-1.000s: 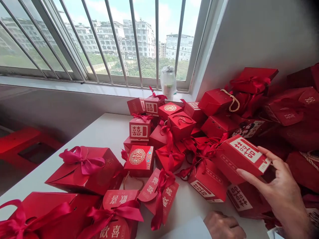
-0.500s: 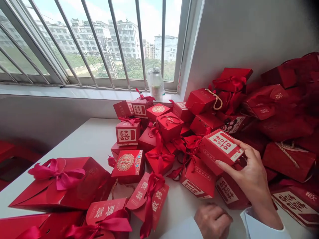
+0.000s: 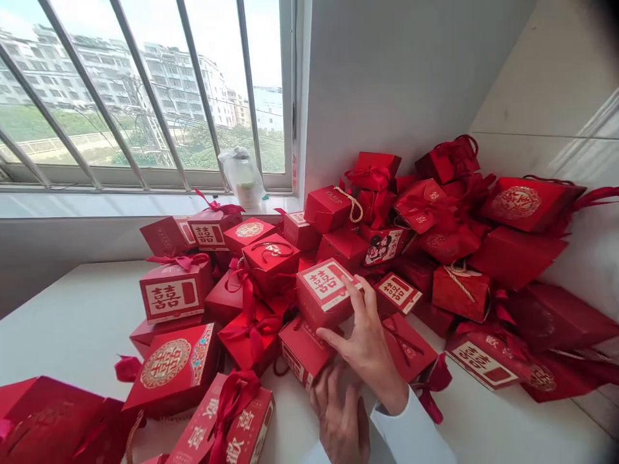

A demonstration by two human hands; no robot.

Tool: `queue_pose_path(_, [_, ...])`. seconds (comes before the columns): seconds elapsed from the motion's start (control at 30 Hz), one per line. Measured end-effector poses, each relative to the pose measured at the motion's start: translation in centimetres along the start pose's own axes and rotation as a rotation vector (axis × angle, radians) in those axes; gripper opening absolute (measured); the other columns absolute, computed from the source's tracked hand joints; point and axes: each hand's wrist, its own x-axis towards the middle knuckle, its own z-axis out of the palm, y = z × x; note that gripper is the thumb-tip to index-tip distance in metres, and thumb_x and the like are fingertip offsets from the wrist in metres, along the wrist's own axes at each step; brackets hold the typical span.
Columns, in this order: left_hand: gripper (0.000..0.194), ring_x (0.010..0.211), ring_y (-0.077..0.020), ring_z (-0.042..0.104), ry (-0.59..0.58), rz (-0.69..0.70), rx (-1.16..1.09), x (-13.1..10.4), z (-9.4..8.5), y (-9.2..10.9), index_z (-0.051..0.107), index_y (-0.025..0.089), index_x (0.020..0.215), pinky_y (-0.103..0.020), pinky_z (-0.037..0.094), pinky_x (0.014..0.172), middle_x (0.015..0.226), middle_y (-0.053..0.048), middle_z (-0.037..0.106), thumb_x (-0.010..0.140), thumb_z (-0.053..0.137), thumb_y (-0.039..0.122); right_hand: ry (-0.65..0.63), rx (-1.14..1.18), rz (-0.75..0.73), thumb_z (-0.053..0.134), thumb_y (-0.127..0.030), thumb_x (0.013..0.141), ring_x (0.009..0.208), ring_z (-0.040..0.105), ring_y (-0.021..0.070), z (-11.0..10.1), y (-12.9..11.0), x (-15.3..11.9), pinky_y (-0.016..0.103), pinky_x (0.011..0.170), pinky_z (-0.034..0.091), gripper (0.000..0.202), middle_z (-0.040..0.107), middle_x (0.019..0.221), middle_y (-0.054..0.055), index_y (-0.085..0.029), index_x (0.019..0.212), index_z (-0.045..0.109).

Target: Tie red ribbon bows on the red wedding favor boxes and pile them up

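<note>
My right hand (image 3: 370, 351) reaches over a red gift box (image 3: 322, 309) with a white double-happiness label on top. Its fingers lie along the label's right edge and its thumb presses the lower front edge, so the box sits between them. This box rests on another red box (image 3: 304, 351). Lower down, my left hand (image 3: 341, 412) has its fingers apart, close to the lower box's near side; whether they touch it I cannot tell. Right of my right hand lies a flat red box (image 3: 409, 348) with a ribbon.
Red gift boxes heap up toward the wall, among them a rope-handled box (image 3: 271, 258) and a cartoon-couple box (image 3: 384, 245). A box with a round gold emblem (image 3: 167, 361) lies front left on the white table (image 3: 68, 303). A bagged cup (image 3: 243, 177) stands on the windowsill.
The view has turned right. My right hand has moved the labelled box left, onto the lower box. My left hand has uncurled from a fist and come nearer the boxes.
</note>
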Motion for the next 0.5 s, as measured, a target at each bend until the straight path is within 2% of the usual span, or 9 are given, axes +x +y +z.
queue_pose_path(0.07, [0.029,0.12,-0.0355,0.045,-0.049,0.039,0.097,-0.5,0.2,-0.3,0.066,0.018,0.1,-0.056,0.034,0.096,0.128,-0.017,0.052,0.084,0.043,0.011,-0.024,0.036,0.005,0.069,-0.035,0.077,0.138,0.029,0.0285,-0.4,0.5,-0.3,0.046,0.109,0.036,0.085,0.022,0.148,0.009,-0.032,0.146,0.019])
queue_pose_path(0.13, [0.032,0.124,-0.0368,0.043,-0.095,0.083,0.153,-0.7,0.2,-0.5,0.066,0.018,0.105,-0.056,0.034,0.096,0.133,-0.018,0.048,0.083,0.044,0.011,-0.048,0.07,0.014,0.068,-0.033,0.079,0.138,0.03,0.0276,-0.7,1.1,-0.6,0.046,0.109,0.037,0.086,0.029,0.147,0.009,-0.033,0.147,0.017])
queue_pose_path(0.23, [0.034,0.126,-0.0378,0.042,-0.152,0.132,0.17,-0.9,0.2,-0.7,0.065,0.021,0.108,-0.056,0.036,0.095,0.132,-0.017,0.05,0.081,0.047,0.012,-0.07,0.119,0.017,0.065,-0.03,0.081,0.135,0.037,0.0254,-0.7,1.4,-1.3,0.046,0.108,0.038,0.083,0.038,0.144,0.007,-0.035,0.148,0.016])
queue_pose_path(0.33, [0.038,0.126,-0.0383,0.041,-0.183,0.169,0.157,-0.9,0.2,-0.8,0.063,0.021,0.114,-0.057,0.037,0.095,0.129,-0.017,0.052,0.08,0.049,0.011,-0.103,0.135,-0.017,0.062,-0.027,0.082,0.136,0.035,0.0239,-0.4,1.1,-1.8,0.044,0.109,0.038,0.082,0.036,0.146,0.005,-0.036,0.148,0.015])
queue_pose_path(0.43, [0.035,0.125,-0.0351,0.042,-0.198,0.15,0.09,-0.6,0.0,-0.8,0.066,0.023,0.101,-0.054,0.039,0.096,0.127,-0.012,0.055,0.075,0.049,0.006,-0.152,0.107,-0.069,0.061,-0.028,0.083,0.136,0.036,0.0237,-1.2,1.3,-1.0,0.042,0.108,0.039,0.083,0.036,0.148,0.006,-0.033,0.149,0.011])
queue_pose_path(0.5, [0.032,0.125,-0.0328,0.043,-0.224,0.117,0.038,-0.3,-0.2,-0.7,0.066,0.023,0.084,-0.05,0.04,0.095,0.125,-0.008,0.058,0.069,0.048,0.001,-0.103,0.01,-0.085,0.055,-0.028,0.086,0.13,0.044,0.0216,-2.9,2.2,0.7,0.038,0.104,0.043,0.073,0.039,0.145,0.008,-0.029,0.148,0.015])
